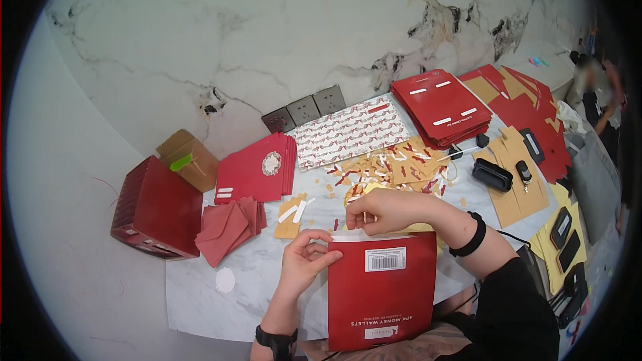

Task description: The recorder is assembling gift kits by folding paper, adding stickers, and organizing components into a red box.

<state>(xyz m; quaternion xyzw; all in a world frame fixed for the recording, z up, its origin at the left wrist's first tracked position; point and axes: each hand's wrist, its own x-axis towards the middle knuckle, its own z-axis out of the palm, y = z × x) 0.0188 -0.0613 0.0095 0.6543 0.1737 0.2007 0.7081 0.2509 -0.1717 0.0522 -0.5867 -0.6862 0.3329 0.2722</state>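
A red printed card packet (380, 294) with a barcode label stands upright at the table's near edge. My left hand (309, 261) grips its upper left corner, thumb on the front. My right hand (381, 210) is over the packet's open top, fingers curled down at a white inner edge (351, 236); what they hold is hidden. Just beyond lie tan and yellow paper pieces with red and white scraps (411, 160). Pink envelopes (227, 227) and a small tan piece with white strips (289, 220) lie left of my hands.
Red card stacks (438, 110), a patterned sheet stack (344, 130), red packs (251, 167) and wall sockets (307, 110) line the back. A cardboard box (187, 150) and red box (150, 207) stand left. Right are kraft sheets (511, 194), black devices (493, 175) and another person (598, 103).
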